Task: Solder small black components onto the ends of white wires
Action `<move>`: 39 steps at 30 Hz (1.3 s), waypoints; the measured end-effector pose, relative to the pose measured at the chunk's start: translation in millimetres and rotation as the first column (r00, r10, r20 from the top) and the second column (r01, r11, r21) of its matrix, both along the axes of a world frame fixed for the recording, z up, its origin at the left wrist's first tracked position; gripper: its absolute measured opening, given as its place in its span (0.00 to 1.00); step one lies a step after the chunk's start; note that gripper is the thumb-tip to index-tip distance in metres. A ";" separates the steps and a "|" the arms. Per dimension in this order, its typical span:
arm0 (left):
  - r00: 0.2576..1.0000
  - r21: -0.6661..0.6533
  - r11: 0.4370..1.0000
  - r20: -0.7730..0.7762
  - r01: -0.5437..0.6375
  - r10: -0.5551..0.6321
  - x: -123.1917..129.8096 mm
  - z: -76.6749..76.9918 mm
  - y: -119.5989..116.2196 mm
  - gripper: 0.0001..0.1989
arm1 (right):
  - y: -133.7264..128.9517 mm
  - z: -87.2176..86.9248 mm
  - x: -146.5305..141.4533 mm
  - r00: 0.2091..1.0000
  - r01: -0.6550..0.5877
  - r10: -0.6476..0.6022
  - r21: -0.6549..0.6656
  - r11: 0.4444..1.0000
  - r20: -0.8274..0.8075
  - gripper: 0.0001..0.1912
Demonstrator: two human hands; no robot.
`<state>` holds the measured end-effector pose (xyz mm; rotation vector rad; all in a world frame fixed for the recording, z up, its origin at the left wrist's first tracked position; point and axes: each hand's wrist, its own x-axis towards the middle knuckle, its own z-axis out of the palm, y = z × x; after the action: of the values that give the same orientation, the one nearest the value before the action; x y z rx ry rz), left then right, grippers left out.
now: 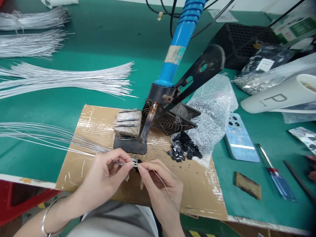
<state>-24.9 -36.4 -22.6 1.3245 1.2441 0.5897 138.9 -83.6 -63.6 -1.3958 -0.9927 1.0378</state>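
My left hand [111, 179] is closed, thumb and index finger pinching the ends of several thin silvery wires [86, 144] that trail off to the left. Right beside it, my right hand [161, 186] is also closed, its fingertips meeting the left ones at a small dark piece [138, 161]. A thin strand of solder wire [163, 182] curves through the right hand. What exactly the right fingertips press on is partly hidden. Just beyond the hands, a blue-handled soldering iron [175, 46] points its tip down at a dark plate [130, 145].
On the cardboard [197, 197] are a pale block [128, 123] bearing metal pins and a heap of small black pieces [184, 147]. Wire bundles [74, 79] lie left. Rightward are bubble wrap [212, 108], a phone [240, 138], a screwdriver [280, 181] and a white cup [276, 95].
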 end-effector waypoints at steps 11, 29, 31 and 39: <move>0.999 -0.003 0.999 -0.017 -0.034 0.034 0.5 -1.5 -1.0 0.11 | -1.8 -0.1 6.1 0.962 0.044 -0.050 -0.028 0.999 -0.270 0.27; 0.996 -0.030 0.998 0.059 -0.059 0.060 4.4 2.6 -0.7 0.10 | 4.3 7.0 -6.0 0.908 -0.047 -0.002 -0.106 0.993 -0.419 0.06; 0.997 -0.028 0.998 0.052 -0.057 0.059 4.4 1.5 -0.8 0.10 | 5.1 10.9 -7.4 0.899 -0.041 -0.024 -0.139 0.989 -0.437 0.05; 0.999 0.008 0.999 0.013 -0.038 0.038 2.5 -2.5 -3.2 0.11 | 6.7 11.8 -9.5 0.866 -0.035 -0.063 -0.186 0.982 -0.496 0.05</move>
<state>-22.5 -39.6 -25.1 1.3046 1.2596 0.6302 129.4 -77.0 -51.8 -1.1846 -0.5068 1.4219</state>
